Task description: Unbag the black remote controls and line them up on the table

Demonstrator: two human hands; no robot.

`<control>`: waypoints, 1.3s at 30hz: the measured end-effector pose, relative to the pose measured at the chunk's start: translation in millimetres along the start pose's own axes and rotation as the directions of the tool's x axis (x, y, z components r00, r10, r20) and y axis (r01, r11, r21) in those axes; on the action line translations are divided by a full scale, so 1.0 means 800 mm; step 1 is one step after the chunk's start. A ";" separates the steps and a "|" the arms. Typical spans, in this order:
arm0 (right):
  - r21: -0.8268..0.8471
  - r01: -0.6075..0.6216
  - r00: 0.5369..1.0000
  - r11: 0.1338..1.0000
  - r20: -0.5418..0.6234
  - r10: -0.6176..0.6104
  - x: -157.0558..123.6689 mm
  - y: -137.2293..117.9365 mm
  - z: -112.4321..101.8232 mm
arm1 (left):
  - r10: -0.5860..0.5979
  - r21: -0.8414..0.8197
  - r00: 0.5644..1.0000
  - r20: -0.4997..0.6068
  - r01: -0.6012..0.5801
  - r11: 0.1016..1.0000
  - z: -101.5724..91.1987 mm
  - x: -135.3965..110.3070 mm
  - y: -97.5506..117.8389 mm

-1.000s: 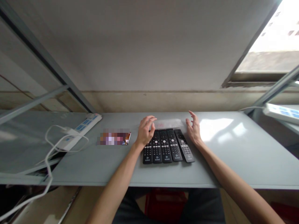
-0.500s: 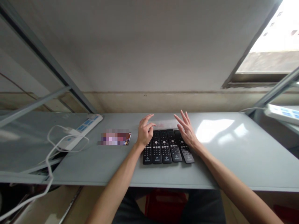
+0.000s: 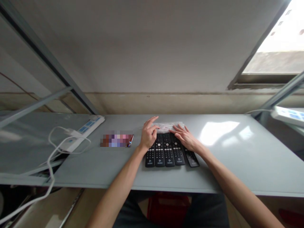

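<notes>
Several black remote controls lie side by side on the grey table in front of me. The rightmost remote control is tilted and set slightly apart from the row. My left hand is over the upper end of the leftmost remotes, its fingers apart and bent, with nothing in them. Across the top of the rightmost remotes lies my right hand, palm down with fingers stretched out, hiding part of them. Just beyond the row is a crumpled clear plastic bag, close to the fingertips of both hands.
A phone lies left of the remotes. Farther left is a white power strip with a plugged-in white cable. Another power strip is at the right. A wall stands behind the table, whose front edge is near me.
My right hand has come down and left onto the remotes. The rightmost remote has shifted slightly right at its near end. The clear plastic beyond the row shows more plainly.
</notes>
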State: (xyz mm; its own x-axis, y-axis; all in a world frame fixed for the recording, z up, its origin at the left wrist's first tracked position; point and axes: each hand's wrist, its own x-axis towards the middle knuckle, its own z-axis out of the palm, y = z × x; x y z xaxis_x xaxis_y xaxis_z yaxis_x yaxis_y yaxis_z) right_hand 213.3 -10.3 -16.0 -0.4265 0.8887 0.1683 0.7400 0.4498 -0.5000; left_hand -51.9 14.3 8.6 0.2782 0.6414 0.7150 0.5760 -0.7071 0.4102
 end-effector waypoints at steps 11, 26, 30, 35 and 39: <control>0.031 0.024 0.992 0.999 -0.122 -0.020 0.001 -0.001 -0.002 | -0.008 -0.027 1.000 0.009 0.008 1.000 0.000 0.000 0.000; 0.162 0.051 0.877 0.986 -0.479 0.033 -0.002 -0.025 -0.030 | -0.039 -0.051 0.997 -0.072 0.036 0.998 0.005 0.000 -0.003; 0.238 0.041 0.802 0.970 -0.587 0.110 -0.004 -0.030 -0.035 | -0.068 -0.051 0.994 -0.086 0.064 0.997 0.009 -0.003 -0.007; 0.390 0.006 0.693 0.921 -0.665 0.278 -0.007 -0.035 -0.040 | -0.058 -0.080 0.995 -0.076 0.052 0.995 0.011 -0.004 -0.009; 0.503 0.048 0.693 0.863 -0.639 0.334 -0.007 -0.039 -0.044 | -0.079 -0.101 0.995 -0.052 0.074 0.992 0.006 0.000 -0.001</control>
State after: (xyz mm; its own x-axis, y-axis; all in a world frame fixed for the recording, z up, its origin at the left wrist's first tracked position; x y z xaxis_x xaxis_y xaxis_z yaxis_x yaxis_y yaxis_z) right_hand 211.0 -26.3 28.7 0.2841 0.8226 0.4926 0.3567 0.3862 -0.8506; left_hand -48.4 16.2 5.3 0.1909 0.6790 0.7089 0.5143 -0.6843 0.5170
